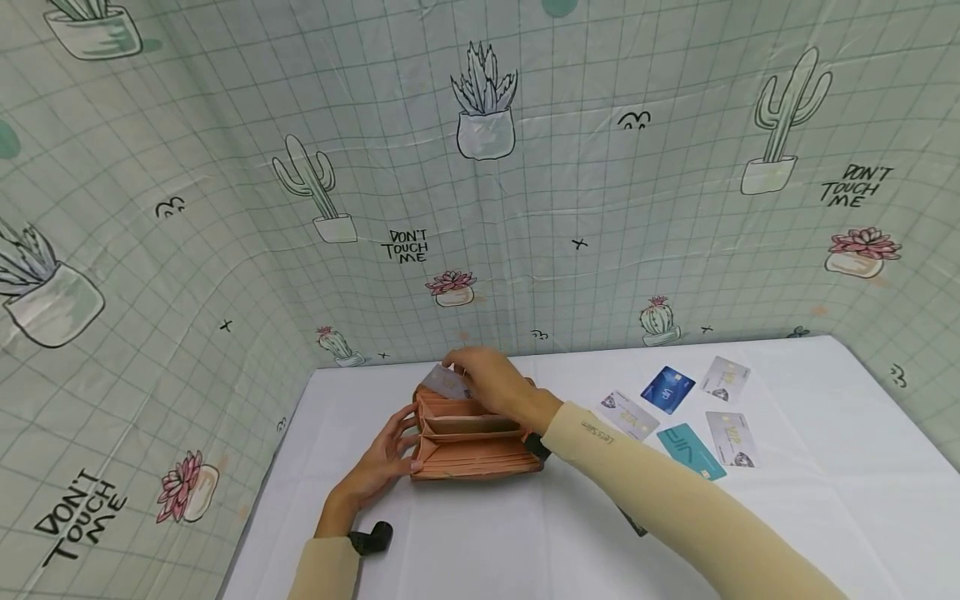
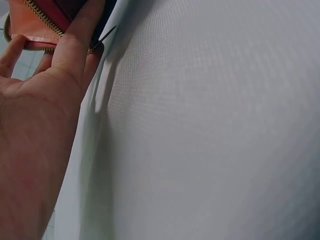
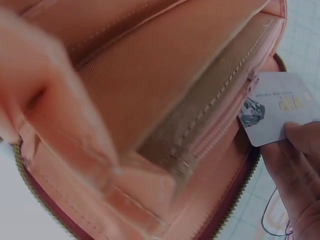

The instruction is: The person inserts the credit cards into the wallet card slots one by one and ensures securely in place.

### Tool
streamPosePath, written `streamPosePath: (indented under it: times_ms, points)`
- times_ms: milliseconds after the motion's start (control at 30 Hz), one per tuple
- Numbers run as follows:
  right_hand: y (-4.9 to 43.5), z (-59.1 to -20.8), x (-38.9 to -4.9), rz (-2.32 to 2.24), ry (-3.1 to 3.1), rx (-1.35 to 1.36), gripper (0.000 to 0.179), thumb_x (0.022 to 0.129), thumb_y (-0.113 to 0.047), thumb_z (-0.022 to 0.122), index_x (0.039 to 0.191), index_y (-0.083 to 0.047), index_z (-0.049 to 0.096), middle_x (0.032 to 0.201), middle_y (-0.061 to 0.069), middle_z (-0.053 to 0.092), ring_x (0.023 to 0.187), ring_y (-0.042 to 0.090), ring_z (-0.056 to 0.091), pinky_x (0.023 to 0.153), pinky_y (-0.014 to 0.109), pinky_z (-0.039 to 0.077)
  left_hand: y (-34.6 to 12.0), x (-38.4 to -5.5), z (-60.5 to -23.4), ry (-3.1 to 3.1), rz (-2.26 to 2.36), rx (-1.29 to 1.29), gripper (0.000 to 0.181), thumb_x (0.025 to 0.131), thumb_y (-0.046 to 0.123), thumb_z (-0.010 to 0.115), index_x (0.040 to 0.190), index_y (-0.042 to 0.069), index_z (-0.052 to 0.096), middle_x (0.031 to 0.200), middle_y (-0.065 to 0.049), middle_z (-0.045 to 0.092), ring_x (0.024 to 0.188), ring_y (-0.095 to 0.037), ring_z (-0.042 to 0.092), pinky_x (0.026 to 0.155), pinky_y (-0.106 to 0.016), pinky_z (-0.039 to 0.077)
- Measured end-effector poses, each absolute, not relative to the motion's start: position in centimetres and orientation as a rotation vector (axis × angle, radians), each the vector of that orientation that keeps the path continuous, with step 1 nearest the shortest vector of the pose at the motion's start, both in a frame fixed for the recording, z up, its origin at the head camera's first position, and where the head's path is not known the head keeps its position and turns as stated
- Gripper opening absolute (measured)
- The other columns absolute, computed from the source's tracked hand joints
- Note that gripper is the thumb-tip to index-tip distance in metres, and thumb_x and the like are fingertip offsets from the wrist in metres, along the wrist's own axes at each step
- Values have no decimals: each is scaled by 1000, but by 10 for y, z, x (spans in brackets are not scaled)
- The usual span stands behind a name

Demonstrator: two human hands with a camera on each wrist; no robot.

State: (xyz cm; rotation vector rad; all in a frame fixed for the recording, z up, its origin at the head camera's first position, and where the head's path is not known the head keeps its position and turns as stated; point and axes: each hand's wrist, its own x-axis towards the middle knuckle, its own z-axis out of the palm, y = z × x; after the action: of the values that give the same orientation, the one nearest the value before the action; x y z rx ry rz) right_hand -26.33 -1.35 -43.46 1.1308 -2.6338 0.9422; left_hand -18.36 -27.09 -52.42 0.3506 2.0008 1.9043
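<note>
A peach-coloured zip wallet [image 1: 480, 461] stands spread open on the white table, showing its several inner compartments. My left hand [image 1: 378, 461] holds it by the left side; in the left wrist view the thumb and fingers lie on either side of the brass-toothed zip edge [image 2: 42, 16]. Between thumb and fingers, my right hand [image 1: 491, 377] pinches a silver VIP card [image 3: 272, 115] at the wallet's back section. One end of that card overlaps the back panel's edge, beside an inner zipped pocket [image 3: 222, 122] in the right wrist view.
Right of the wallet lie a blue card [image 1: 667, 389], a teal card [image 1: 692, 452] and three silver cards, one of them [image 1: 628, 415] close to the right sleeve [image 1: 675, 500]. A dark flat item [image 1: 632, 523] pokes out beneath that sleeve. Printed cloth [image 1: 525, 208] hangs behind the table.
</note>
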Motion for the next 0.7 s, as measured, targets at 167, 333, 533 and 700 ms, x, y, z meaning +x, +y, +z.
streamPosePath:
  times_ms: [167,333,533,700]
  points:
    - [-16,-432,-264,799,-2654,1223,31,99,11,64,125,-2,73,114,12,75,105,27,71,91,40,58,-271,-183,-524,2013,1895,347,101,92,8,79,169,9,14,169,-27,18,152,-46,27,109,-41,47]
    - [-19,-429,-265,643,-2685,1254,31,99,10,64,124,-5,75,120,12,74,111,27,72,94,39,58,-268,-183,-523,2005,1897,379,100,92,6,79,169,7,14,168,-28,18,150,-43,31,108,-35,47]
    - [-26,-425,-264,501,-2763,1274,35,97,8,70,128,-8,77,123,12,73,114,27,71,95,40,59,-267,-183,-525,1997,1915,414,99,92,4,78,168,6,14,167,-29,18,149,-43,32,105,-31,49]
    - [-29,-423,-263,519,-2817,1290,36,99,7,67,131,-8,76,126,12,72,116,27,71,95,40,59,-268,-183,-528,1975,1930,415,100,92,2,78,168,5,14,166,-29,18,147,-37,35,106,-29,48]
